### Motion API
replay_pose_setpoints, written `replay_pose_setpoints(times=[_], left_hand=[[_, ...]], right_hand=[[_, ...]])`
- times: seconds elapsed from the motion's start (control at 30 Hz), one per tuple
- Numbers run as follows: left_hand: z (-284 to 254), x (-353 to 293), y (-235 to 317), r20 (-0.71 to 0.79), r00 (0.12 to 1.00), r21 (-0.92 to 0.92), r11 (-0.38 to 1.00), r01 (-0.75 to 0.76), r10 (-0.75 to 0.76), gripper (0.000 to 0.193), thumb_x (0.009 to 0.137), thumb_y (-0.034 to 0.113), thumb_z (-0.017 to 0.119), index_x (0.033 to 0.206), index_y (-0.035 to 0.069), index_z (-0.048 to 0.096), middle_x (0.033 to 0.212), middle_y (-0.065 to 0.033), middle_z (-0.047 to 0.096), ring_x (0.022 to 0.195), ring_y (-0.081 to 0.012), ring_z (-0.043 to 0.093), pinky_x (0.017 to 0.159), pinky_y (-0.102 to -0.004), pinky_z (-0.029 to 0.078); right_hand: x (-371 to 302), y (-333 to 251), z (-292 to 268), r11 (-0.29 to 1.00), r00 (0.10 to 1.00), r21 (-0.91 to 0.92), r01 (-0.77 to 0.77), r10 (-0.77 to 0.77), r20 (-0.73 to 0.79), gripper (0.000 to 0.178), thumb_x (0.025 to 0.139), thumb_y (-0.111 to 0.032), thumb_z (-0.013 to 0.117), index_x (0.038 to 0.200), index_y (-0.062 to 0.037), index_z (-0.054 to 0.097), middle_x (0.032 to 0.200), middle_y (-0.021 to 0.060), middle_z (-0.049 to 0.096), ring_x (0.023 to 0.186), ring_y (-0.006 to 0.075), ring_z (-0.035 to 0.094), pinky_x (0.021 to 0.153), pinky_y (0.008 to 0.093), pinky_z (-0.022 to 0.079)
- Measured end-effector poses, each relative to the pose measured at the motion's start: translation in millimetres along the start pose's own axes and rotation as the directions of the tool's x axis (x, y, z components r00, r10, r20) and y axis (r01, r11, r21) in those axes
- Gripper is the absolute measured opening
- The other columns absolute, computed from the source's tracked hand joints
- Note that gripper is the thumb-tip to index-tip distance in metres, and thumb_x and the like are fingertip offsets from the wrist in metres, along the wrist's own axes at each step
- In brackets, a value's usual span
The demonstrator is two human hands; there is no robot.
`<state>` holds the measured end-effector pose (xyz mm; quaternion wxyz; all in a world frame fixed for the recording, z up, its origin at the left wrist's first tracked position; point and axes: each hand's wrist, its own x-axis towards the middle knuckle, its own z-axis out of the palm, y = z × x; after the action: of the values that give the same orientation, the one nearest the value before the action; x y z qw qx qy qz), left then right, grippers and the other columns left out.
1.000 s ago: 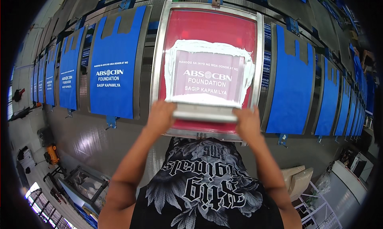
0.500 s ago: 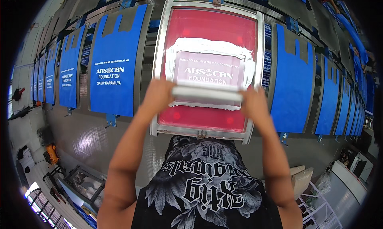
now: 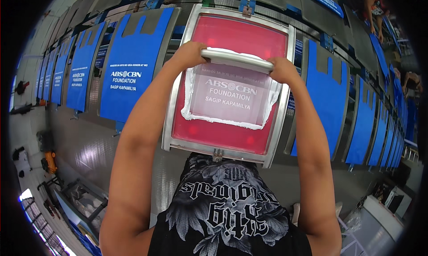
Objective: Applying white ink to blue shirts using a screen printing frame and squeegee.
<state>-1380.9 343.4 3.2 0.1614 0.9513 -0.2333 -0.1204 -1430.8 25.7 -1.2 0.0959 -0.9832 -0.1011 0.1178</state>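
Head view: the person's left hand (image 3: 189, 56) and right hand (image 3: 284, 70) are closed around the two ends of a pale bar-shaped squeegee (image 3: 236, 60). It lies across the upper part of a metal-framed red screen (image 3: 214, 26), along the top of a ring of white paste (image 3: 188, 100); its lower edge seems to touch the mesh, though that's hidden. Blue bags (image 3: 133, 51) flank the screen.

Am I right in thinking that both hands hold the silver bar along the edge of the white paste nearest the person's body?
Not quite: the left hand and right hand do hold the silver bar, but the head view shows it along the far edge of the white paste.
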Motion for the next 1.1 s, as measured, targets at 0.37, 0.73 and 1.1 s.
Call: replay_pose_setpoints(times=[0.37,0.73,1.1], left_hand=[[100,-267,43,0.633,0.772,-0.342,0.875,0.343,-0.055,0.048,0.089,0.048,0.057,0.090,0.001,0.066,0.079,-0.0145,0.066,0.075,-0.0219,0.063,0.069,-0.0372,0.050],[191,-291,101,0.511,0.853,-0.839,0.279,0.467,0.110,0.044,0.095,0.043,0.052,0.085,0.002,0.065,0.072,0.0004,0.060,0.067,-0.0072,0.052,0.061,-0.0227,0.042],[177,-248,87,0.517,0.846,-0.846,0.229,0.482,0.132,0.047,0.096,0.045,0.047,0.079,0.003,0.062,0.064,0.0004,0.056,0.058,-0.0078,0.051,0.054,-0.0221,0.042]], right_hand=[[28,-17,5,1.000,0.999,0.019,0.000,-0.001,0.053,0.051,0.063,-0.007,0.058,0.113,-0.0086,0.065,0.106,0.0186,0.065,0.098,0.0344,0.063,0.088,0.0400,0.050],[32,-34,-11,0.997,0.997,-0.011,0.071,-0.071,-0.029,0.048,0.066,-0.010,0.057,0.114,-0.0091,0.064,0.111,0.0173,0.064,0.106,0.0338,0.059,0.091,0.0406,0.046],[-148,-131,55,0.997,0.991,0.034,0.068,-0.064,-0.117,0.034,0.066,0.000,0.057,0.098,-0.0099,0.063,0.090,0.0071,0.064,0.088,0.0264,0.059,0.078,0.0411,0.046]])
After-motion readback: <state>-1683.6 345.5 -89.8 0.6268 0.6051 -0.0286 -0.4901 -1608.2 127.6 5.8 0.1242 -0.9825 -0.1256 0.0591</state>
